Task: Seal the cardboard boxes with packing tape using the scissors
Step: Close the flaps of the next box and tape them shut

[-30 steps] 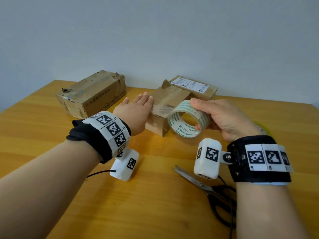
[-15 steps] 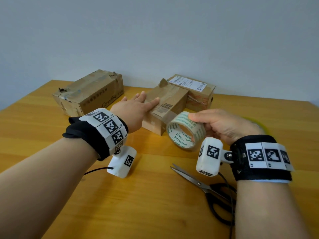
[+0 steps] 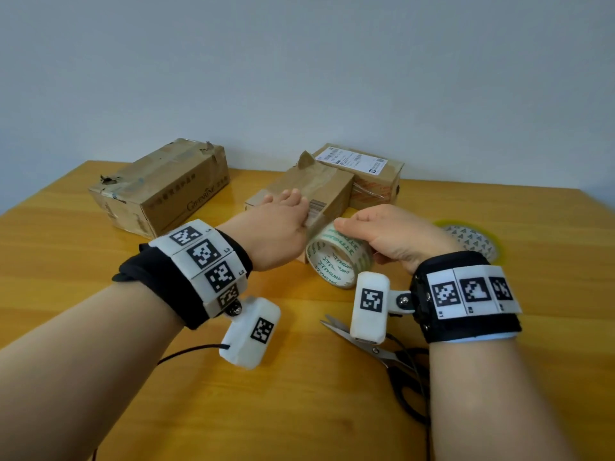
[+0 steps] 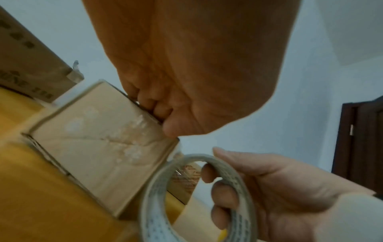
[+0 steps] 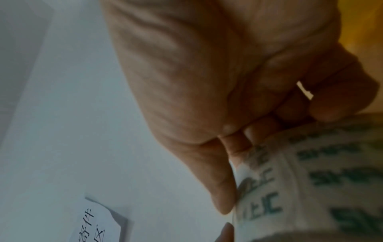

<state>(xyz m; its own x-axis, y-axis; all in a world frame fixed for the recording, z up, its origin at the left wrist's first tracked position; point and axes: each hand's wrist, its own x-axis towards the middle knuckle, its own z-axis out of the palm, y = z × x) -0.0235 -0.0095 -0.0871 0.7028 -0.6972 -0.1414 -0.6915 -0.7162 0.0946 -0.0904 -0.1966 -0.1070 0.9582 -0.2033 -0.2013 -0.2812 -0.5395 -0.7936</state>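
A small cardboard box (image 3: 327, 189) lies mid-table. My left hand (image 3: 289, 207) lies flat on its top, fingers straight, pressing near the front edge; in the left wrist view the left hand (image 4: 165, 117) meets the top edge of the box's end face (image 4: 99, 157). My right hand (image 3: 359, 241) grips a roll of clear packing tape (image 3: 336, 261) with green print, held just in front of that end face. A strip of tape runs from the roll up over the box edge. Black-handled scissors (image 3: 382, 352) lie on the table under my right wrist. The right wrist view shows fingers curled round the roll (image 5: 311, 180).
A larger worn box (image 3: 159, 188) sits at the back left. A labelled box (image 3: 362, 174) stands behind the small one. A second tape roll (image 3: 472, 242) lies flat to the right. The wooden table (image 3: 66, 261) meets a plain wall behind.
My right hand has brought the roll down and nearer, in front of the box's end. My left hand has moved from beside the box onto its top.
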